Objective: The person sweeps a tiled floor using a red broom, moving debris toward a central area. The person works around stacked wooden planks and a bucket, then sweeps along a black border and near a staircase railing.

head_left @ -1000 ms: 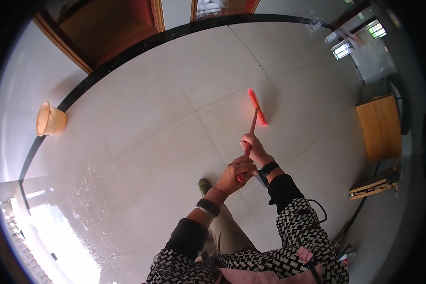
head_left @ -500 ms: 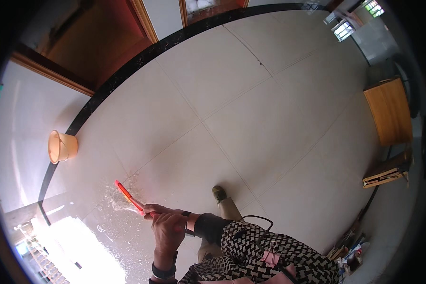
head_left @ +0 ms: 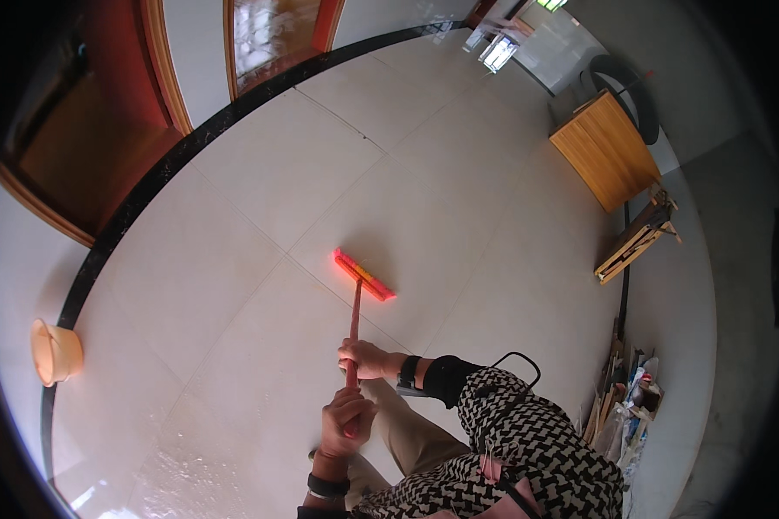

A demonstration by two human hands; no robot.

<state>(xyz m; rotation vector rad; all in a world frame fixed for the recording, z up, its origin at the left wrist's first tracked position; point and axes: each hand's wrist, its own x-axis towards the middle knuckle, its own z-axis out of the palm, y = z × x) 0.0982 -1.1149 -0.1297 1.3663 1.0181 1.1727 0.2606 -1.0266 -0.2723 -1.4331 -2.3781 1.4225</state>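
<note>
A broom (head_left: 355, 316) with a reddish handle and a bright red and orange head (head_left: 365, 277) stretches ahead of me over the pale tiled floor. Wrapped round the lower part of its handle is my right hand (head_left: 368, 358), a dark band on the wrist. My left hand (head_left: 344, 421) grips the handle's top end, nearer my body. The head lies across the handle's far end, above or on the tiles; whether the bristles touch cannot be told. A wet, glossy patch (head_left: 186, 471) shows on the floor at the lower left.
A cream bucket (head_left: 58, 352) stands by the left wall, near the black floor border (head_left: 138, 195). Off to the right are a wooden cabinet (head_left: 606, 151), a folded wooden item (head_left: 636, 238) and a pile of scraps (head_left: 627, 398) along the wall. Wooden door frames line the upper left.
The broom head has swung from the wet patch at the left to drier tiles farther ahead and right. Both hands have moved right with the handle, and my view has turned right.
</note>
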